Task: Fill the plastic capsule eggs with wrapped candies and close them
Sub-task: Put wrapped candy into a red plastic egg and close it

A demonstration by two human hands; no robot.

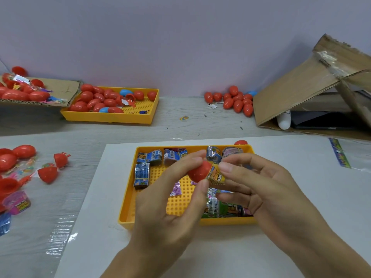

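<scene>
Your left hand [170, 199] is gripping a red egg half [198, 171] between thumb and curled fingers [185, 160], its open mouth turned toward 3 o'clock. Your right hand [267, 189] is pinching a wrapped candy [217, 176] with its fingertips and holding it at the mouth of that half, partly inside; the other fingers are lying loosely curled below. Both hands are hovering over the near yellow tray [128, 199], which is sitting on a white sheet [96, 197] on the bench [180, 129].

The egg half is smooth, glossy plastic; the candy is wearing crinkly, shiny yellow-orange foil. The tray floor is studded with a grid of small bumps. Four blue wrapped candies [143, 171] are lying at its 10 o'clock corner, more at 12 and 5 o'clock, too overlapped to count.

At 11 o'clock a second yellow tray [112, 117] is holding many red eggs and two blue ones [126, 92]. At 1 o'clock a heap of red eggs [236, 102] is lying beside a tilted cardboard box [301, 87]. At 9 o'clock open red halves [48, 174] are lying on clear plastic film.
</scene>
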